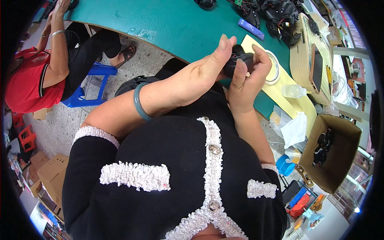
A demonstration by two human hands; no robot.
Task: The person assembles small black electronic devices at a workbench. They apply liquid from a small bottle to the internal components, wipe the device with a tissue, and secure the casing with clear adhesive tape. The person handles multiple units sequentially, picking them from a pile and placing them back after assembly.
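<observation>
Between my two hands, above the near edge of the green table, is a small black rounded device (241,60) that looks like a game controller. My right hand (250,82) is closed on it, thumb on its near side and index finger bent around its right side. My left hand (204,74), with a grey-green bangle on the wrist, is against its left side. The left thumb stretches up past the device. Most other left fingers are hidden behind the hand and the device, and both hands hide part of its shape.
Black shells with wires (280,20) pile up at the table's (172,24) far right, beside a purple box (251,29). On a yellow strip are a roll of tape (273,68) and a clear bottle (294,91). A cardboard box (340,148) stands right; a person in red (36,80) sits left.
</observation>
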